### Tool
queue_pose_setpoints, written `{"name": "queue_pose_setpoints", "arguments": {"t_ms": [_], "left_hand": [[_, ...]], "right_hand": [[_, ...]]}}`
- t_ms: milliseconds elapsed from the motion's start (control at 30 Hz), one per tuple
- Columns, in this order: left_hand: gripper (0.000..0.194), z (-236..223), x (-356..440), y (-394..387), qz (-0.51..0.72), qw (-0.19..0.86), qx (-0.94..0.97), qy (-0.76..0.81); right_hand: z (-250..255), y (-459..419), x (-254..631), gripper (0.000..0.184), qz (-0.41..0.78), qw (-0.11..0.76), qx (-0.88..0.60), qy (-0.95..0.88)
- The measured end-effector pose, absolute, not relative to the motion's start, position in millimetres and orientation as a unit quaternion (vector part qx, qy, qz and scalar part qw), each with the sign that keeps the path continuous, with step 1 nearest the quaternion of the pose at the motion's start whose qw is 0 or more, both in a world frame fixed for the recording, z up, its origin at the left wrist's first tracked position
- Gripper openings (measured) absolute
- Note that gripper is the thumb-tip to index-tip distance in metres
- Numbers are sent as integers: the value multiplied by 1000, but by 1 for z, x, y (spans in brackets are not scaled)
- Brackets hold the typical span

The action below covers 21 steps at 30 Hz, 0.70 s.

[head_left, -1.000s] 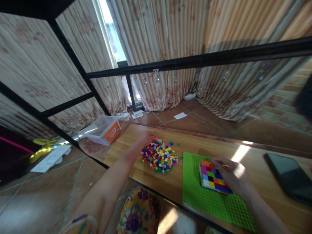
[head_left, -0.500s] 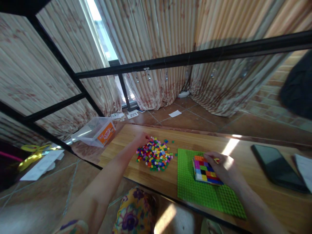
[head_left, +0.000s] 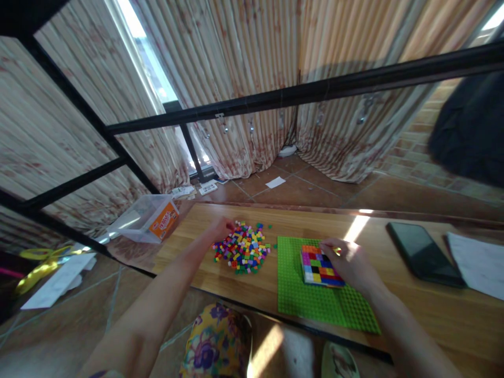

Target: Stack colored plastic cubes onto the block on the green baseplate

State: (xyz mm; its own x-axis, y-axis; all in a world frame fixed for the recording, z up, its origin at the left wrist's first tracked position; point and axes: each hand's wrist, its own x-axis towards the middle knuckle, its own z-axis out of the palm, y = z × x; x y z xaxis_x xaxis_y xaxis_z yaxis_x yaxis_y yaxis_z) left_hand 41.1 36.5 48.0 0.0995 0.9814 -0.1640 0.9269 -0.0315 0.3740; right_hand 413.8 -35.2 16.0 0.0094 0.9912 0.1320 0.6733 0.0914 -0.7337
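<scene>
A pile of small multicoloured toy bricks lies loose on the wooden table. My left hand is at its far left edge, fingers bent and close together; whatever they may hold is too small to make out. To the right, a square block of coloured bricks sits on a green studded baseplate. Over the block's far right corner is my right hand, its fingertips pinched down against the top. A small golden spot shows at its fingers, and the hand hides part of the block.
The wooden table carries a dark phone or tablet and white paper at the right. Beyond its left end stands a clear plastic box with an orange label. A black metal rail crosses before the curtains.
The whole view has shifted, so the table's things appear further left. My left hand stays at the pile's edge and my right hand stays on the brick block; no brick has visibly moved.
</scene>
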Motion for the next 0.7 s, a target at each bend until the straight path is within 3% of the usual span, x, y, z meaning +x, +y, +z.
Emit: {"name": "queue_pose_setpoints", "arguments": {"t_ms": [200,433,567,700], "left_hand": [[17,49,44,34,54,158,712,682],[15,61,62,21,116,120,685,709],[11,75,120,-6,326,343,638,607],[10,80,188,-31,358,544,563,509]], "right_hand": [[14,-35,413,30,201,335,-617,-683],[26,-34,413,31,185,403,-625,-642],[37,-40,411,29,195,454,-577,-650],[45,-50,406,24,233,482,-498,-682]]}}
